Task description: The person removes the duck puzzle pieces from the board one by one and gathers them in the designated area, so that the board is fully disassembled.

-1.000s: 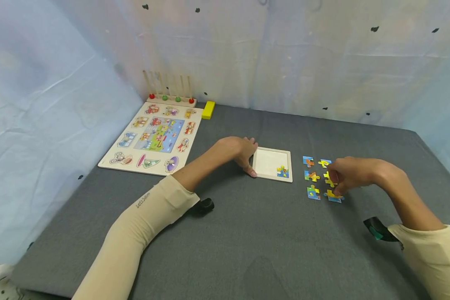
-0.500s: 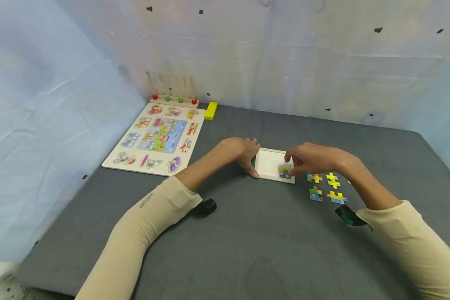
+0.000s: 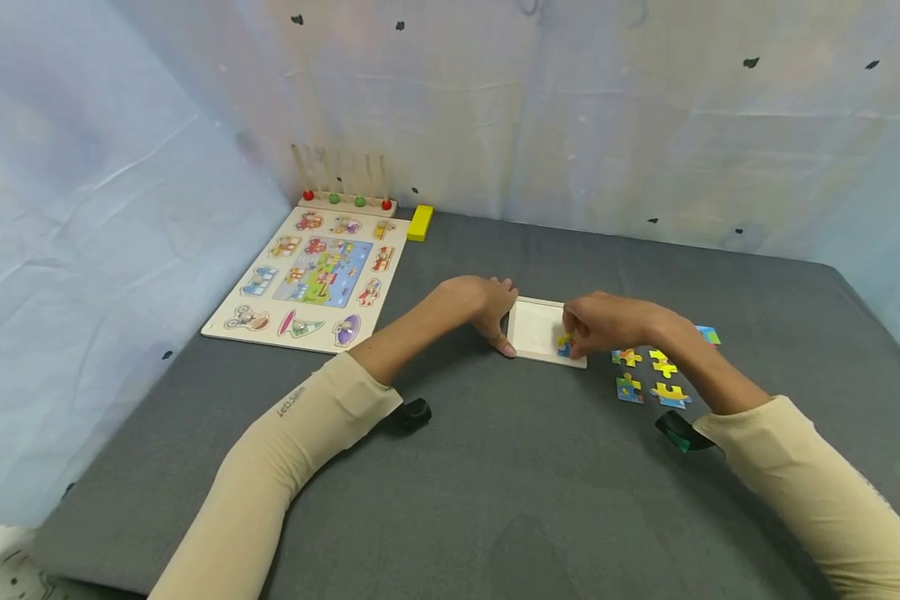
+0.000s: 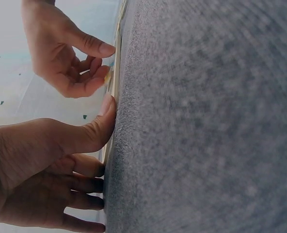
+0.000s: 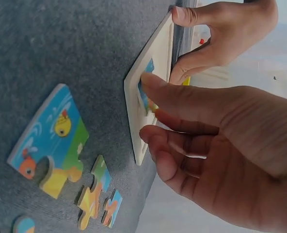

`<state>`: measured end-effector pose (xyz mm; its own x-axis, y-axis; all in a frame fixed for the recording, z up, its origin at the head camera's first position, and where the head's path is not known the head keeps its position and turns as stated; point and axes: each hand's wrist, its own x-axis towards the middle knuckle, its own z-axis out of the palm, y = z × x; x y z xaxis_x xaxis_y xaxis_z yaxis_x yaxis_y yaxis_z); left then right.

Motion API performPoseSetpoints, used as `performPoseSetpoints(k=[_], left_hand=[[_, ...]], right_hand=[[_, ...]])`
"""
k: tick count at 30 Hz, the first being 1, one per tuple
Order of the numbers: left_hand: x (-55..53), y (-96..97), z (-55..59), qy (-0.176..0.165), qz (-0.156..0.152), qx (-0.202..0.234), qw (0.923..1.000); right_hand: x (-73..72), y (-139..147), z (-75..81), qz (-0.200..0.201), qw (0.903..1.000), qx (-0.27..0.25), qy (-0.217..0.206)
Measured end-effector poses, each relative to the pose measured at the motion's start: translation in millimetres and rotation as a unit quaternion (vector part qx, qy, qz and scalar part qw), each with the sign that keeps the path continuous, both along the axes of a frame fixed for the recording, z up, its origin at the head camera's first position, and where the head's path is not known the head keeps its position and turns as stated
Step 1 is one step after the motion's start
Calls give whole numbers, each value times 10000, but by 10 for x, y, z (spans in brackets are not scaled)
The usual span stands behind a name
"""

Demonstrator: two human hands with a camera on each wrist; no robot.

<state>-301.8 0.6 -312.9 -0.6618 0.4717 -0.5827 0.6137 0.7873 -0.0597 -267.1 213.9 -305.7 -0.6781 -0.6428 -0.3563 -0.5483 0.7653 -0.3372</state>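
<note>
A square wooden puzzle tray [image 3: 534,329] lies on the grey table. My left hand [image 3: 493,312] holds its left side, the thumb at the near corner and the fingers toward the far one. Over the tray's right part, my right hand [image 3: 603,322] pinches a small puzzle piece [image 4: 107,76], of which only a yellow bit shows in the left wrist view. In the right wrist view, its thumb overlaps a blue piece [image 5: 149,68] inside the tray. Several loose jigsaw pieces [image 3: 629,387] lie right of the tray, some hidden by the right forearm.
Back left lies a large knobbed picture board [image 3: 217,327]. Behind it stands a wooden peg rack [image 3: 351,202] with red and green beads, beside a yellow block [image 3: 420,223]. A hanging pale cloth [image 3: 570,125] borders the table's back.
My right hand has moved left from the loose pieces to the tray, then slightly lower over its right part. The left hand stays at the tray's left side.
</note>
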Motion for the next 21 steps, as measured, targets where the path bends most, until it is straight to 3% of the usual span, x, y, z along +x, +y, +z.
performPoseSetpoints(k=[12,21], left_hand=[[-17,-1,-49,13,-30,-34,10000],[-18,5,-28,58,-109,-54,9999]], right_hand=[[52,62,23,232,9953,-879,336],[219,408,243,7,9917,-1164,543]])
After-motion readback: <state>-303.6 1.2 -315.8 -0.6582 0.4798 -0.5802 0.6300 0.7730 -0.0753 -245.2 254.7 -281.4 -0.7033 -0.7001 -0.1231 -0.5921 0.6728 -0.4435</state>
